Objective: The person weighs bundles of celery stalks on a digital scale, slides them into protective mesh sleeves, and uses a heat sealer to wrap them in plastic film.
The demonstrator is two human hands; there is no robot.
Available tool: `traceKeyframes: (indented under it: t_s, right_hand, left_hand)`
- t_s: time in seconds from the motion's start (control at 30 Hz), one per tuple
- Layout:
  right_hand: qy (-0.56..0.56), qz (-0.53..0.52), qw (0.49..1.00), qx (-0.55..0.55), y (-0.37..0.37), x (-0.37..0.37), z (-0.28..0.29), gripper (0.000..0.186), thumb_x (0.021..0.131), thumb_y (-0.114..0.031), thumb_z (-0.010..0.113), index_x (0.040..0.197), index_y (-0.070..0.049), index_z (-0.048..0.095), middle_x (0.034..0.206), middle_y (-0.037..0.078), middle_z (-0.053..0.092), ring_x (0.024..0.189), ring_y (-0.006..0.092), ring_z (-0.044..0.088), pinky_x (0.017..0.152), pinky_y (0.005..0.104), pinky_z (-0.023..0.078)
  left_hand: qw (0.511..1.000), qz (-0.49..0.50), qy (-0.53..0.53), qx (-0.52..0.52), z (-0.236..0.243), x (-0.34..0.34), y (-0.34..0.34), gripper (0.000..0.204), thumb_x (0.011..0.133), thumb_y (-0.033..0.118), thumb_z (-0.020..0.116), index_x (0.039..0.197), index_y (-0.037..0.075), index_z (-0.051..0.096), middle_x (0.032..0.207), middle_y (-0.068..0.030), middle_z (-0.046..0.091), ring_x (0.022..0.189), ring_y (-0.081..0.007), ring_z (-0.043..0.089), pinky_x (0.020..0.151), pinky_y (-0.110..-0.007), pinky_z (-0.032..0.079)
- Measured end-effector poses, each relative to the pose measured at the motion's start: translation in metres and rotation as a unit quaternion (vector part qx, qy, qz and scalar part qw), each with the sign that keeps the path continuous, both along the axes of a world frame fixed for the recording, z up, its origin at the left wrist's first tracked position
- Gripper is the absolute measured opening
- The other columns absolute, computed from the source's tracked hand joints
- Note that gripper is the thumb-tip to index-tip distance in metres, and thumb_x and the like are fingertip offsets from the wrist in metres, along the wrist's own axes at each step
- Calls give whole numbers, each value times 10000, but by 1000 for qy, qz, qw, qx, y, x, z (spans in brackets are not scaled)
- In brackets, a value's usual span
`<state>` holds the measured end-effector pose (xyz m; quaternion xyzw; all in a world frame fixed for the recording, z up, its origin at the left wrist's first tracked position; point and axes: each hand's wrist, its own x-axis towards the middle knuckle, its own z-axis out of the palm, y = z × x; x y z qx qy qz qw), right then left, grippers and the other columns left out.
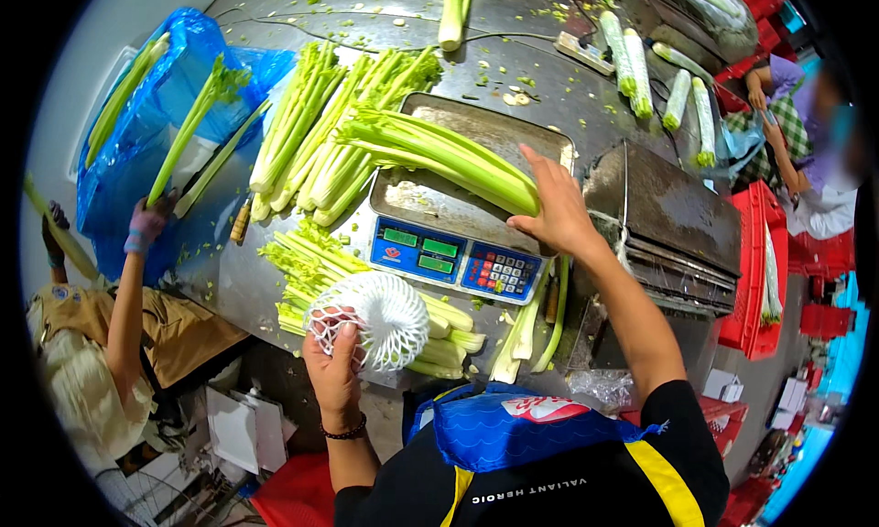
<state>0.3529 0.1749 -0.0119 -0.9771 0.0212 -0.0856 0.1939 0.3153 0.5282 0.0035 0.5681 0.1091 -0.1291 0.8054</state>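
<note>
My left hand (335, 367) is closed on a white foam net sleeve (380, 321), its fingers at the mesh's left side. On the tray of a blue digital scale (455, 263) lies a celery bunch (439, 156), leaves to the left and butt to the right. Around that butt my right hand (560, 202) is spread, thumb and fingers apart; whether it presses on the stalks I cannot tell. Several more celery bunches (316, 138) are heaped left of the scale. Behind the foam sleeve lies another celery pile (439, 335), partly covered by it.
At the left, a co-worker's gloved hand (148, 223) holds a celery stalk beside a blue plastic bag (114, 193). A wood-handled knife (241, 221) lies nearby. A metal box-like machine (673, 216) stands right of the scale. White-sleeved bunches (632, 65) and a red crate (755, 271) are farther right.
</note>
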Motion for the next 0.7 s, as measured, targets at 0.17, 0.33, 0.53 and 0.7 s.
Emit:
traceKeyframes:
  t_s: [0.17,0.33,0.53,0.7]
  right_hand:
    - [171,18,985,-25,-11,27,-35,1028,592,-215,858,1458,-78,321,1273,227,554,1110,407,552,942,436,456]
    - [247,70,931,260,-36,34,-23,768,657,-194,780,1333,-27,457,1102,200,635,932,318,647,845,384,530]
    - [237,90,566,784,4,-18,33,845,727,-234,765,1410,27,341,1264,244,546,1001,287,648,854,409,578]
    - [127,128,525,832,50,-67,34,889,668,-306,746,1414,8,377,1343,227,509,1133,378,600,946,471,522]
  left_hand:
    - [998,34,53,-22,-3,-6,-5,134,910,107,646,1021,60,588,795,28,579,552,-7,403,461,-163,295]
    - [996,-19,89,-11,-16,-14,-3,190,906,113,653,1077,50,599,865,32,624,661,-19,507,572,-174,386]
    - [999,-21,27,-38,5,-4,-4,173,918,112,636,1078,58,598,869,29,629,561,4,412,479,-160,302]
    - [996,-45,-41,-68,4,0,-25,168,923,100,634,1085,68,599,837,60,599,569,18,391,469,-153,276]
